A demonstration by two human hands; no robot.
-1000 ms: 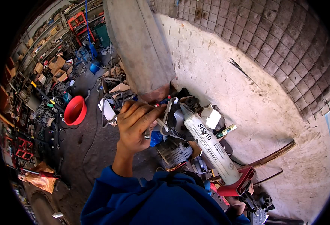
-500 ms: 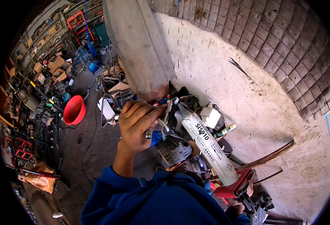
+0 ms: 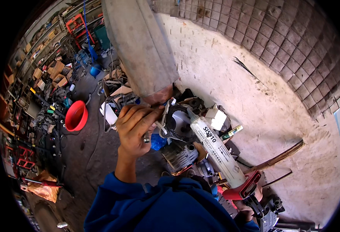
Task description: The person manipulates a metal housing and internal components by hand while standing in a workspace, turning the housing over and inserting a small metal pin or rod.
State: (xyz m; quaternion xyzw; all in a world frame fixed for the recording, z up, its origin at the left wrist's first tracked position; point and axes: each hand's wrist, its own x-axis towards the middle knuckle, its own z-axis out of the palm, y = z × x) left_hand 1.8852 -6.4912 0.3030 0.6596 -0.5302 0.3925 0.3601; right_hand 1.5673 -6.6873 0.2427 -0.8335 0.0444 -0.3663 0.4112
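Note:
My left hand (image 3: 134, 127) is raised in the middle, its fingers closed on a ring-shaped metal cover (image 3: 162, 128) with pale lugs and a dark rim. A large opening shows through the cover. To the right is a white sealant cartridge (image 3: 218, 150) in a red-fronted caulking gun (image 3: 244, 187), slanting up toward the cover. Its nozzle (image 3: 192, 115) points at the cover's right rim; whether they touch I cannot tell. Low at the right, my right hand (image 3: 244, 207) grips the gun, partly hidden behind its front and dark body.
A red basin (image 3: 76, 116) stands on the dark floor at the left, near heaped machine parts and cardboard boxes (image 3: 58, 71). Below the cover lie a grey metal housing (image 3: 180, 155) and a blue bag (image 3: 158, 142). A pale wall (image 3: 262, 108) rises on the right.
The cover has turned, so its opening shows much wider. My left hand has shifted slightly left. The gun and cartridge have moved a little right and down.

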